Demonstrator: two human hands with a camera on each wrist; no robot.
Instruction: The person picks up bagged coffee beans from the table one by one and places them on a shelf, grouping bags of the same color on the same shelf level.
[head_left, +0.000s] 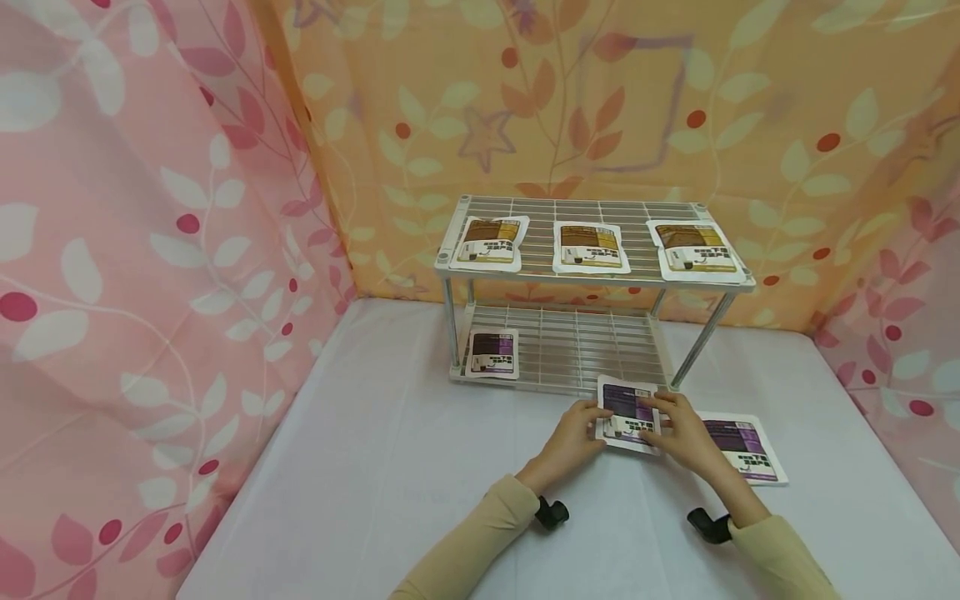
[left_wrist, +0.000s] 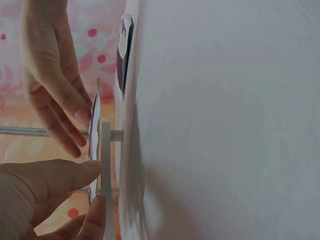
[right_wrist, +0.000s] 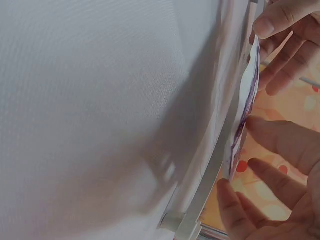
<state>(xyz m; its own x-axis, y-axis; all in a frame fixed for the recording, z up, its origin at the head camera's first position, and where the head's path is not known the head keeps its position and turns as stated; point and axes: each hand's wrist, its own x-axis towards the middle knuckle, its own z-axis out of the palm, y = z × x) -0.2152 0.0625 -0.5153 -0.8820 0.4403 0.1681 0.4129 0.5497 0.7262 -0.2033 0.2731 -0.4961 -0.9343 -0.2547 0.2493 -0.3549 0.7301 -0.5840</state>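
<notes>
A flat white pouch with a purple-black label (head_left: 628, 414) is held at the front right of the lower wire shelf (head_left: 566, 333), overlapping its front rail. At the pouch's left edge my left hand (head_left: 567, 447) pinches it between thumb and fingers. Across its right part lies my right hand (head_left: 684, 433), thumb and fingers spread over the label side, with fingertips at the surface. In the right wrist view the pouch (right_wrist: 245, 105) appears edge-on, slightly bent, between my left hand (right_wrist: 287, 30) and right hand (right_wrist: 280, 185).
Another purple pouch (head_left: 742, 450) lies on the white table (head_left: 360, 467), right of my right hand. One purple pouch (head_left: 492, 353) rests on the lower shelf's left end. The upper shelf (head_left: 536, 212) carries three yellow-brown pouches (head_left: 590, 247). Patterned curtains (head_left: 420, 100) surround the table.
</notes>
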